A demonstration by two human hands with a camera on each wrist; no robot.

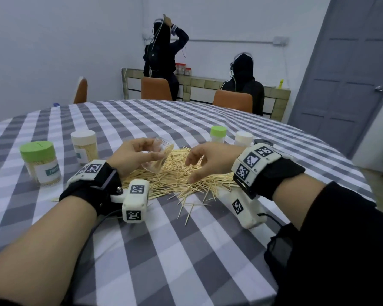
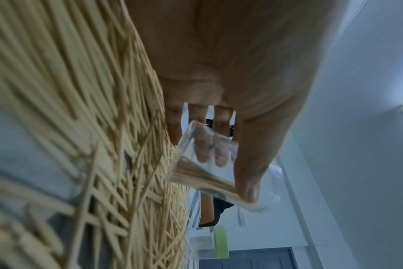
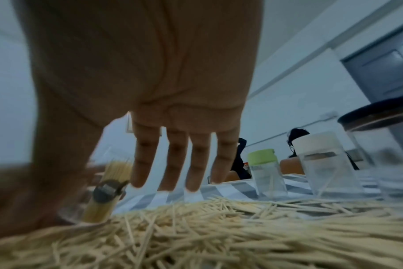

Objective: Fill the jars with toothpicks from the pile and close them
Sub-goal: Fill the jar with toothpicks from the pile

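Left hand: the left hand [image 1: 134, 154] is curled round a clear jar [image 1: 158, 157] and holds it tilted over the pile, near the middle of the table [image 1: 186, 250]
Clear jar: it has no lid on, and a small bunch of toothpicks [image 2: 203, 179] lies inside it
Right hand: the right hand [image 1: 210, 161] hangs just above the pile with its fingers [image 3: 173, 163] loose and spread, holding nothing
Pile: a big heap of toothpicks [image 1: 181, 177] lies on the checked cloth in the middle of the table, with a few strays toward the near edge
Full jars: a jar with a green lid [image 1: 40, 163] and a jar with a white lid [image 1: 84, 146] stand toward the left edge, both packed with toothpicks
Other jars: a green-lid jar [image 1: 218, 134] and a white-lid jar [image 1: 243, 138] stand just behind the pile, toward the far edge; they look almost empty
Room: two people in dark clothes are by the far wall, near orange chairs [image 1: 156, 89]
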